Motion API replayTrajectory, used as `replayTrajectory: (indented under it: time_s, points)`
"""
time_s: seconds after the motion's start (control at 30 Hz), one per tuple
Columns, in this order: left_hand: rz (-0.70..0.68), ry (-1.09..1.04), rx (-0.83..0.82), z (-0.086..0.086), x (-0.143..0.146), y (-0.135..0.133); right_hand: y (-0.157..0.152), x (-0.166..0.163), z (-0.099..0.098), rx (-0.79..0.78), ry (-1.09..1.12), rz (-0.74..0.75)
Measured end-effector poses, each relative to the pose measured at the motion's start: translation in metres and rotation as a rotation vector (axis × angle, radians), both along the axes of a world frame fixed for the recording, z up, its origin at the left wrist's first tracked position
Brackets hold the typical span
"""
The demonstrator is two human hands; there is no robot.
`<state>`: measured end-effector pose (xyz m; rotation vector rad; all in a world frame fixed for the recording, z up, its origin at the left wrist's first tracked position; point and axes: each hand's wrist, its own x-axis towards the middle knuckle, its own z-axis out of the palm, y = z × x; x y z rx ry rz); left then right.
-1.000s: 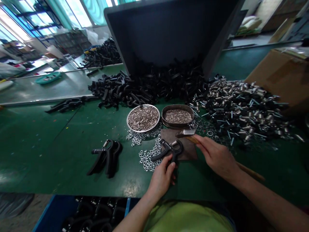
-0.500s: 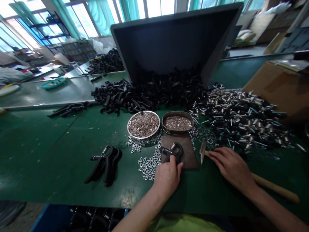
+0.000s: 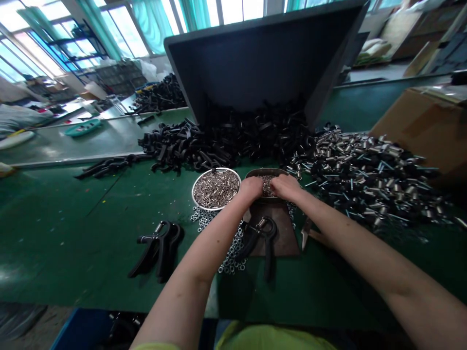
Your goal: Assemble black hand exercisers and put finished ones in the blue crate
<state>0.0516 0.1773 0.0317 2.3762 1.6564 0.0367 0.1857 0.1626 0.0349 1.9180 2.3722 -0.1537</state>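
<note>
Reaching forward, left hand [image 3: 251,187] and right hand [image 3: 286,186] meet at the oval tin [image 3: 265,171], just beyond the metal plate's [image 3: 287,240] far edge. Change: a moment ago the left was on the clamp [image 3: 269,245], the right over the hammer [image 3: 305,236]; both now lie untouched. Reads as a break in handling the clamp, attention gone over to the small metal parts [image 3: 267,183] in the tin. Fingers of both hands bent down into it, drawn in narrow; whether anything is pinched, cannot tell.

Clamp: lies on the plate, one leg past its near edge toward the green bench's [image 3: 91,238] near edge, the other across its left side over loose nuts [image 3: 233,260]. Black, rounded loop at the far end, bright spring beside it. Hammer head just off the plate's right edge, handle partly hidden by the right forearm.
</note>
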Motion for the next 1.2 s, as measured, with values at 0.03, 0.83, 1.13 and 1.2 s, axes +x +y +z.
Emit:
replayTrajectory:
  time_s: [0.03,0.83,1.13,1.2]
  points:
    - [0.004,-0.014,-0.008,-0.003,0.0,0.0,0.0,0.002,-0.002,-0.005,0.02,-0.009]
    - [0.339,-1.277,-0.608,-0.006,-0.073,-0.134,-0.088,0.014,-0.014,-0.164,1.324,-0.249]
    - [0.491,-1.382,-0.63,-0.02,-0.088,-0.17,-0.094,-0.003,-0.028,-0.088,0.999,-0.059]
    - [0.516,-1.395,-0.627,-0.022,-0.09,-0.171,-0.092,-0.004,-0.029,-0.048,0.929,0.023]
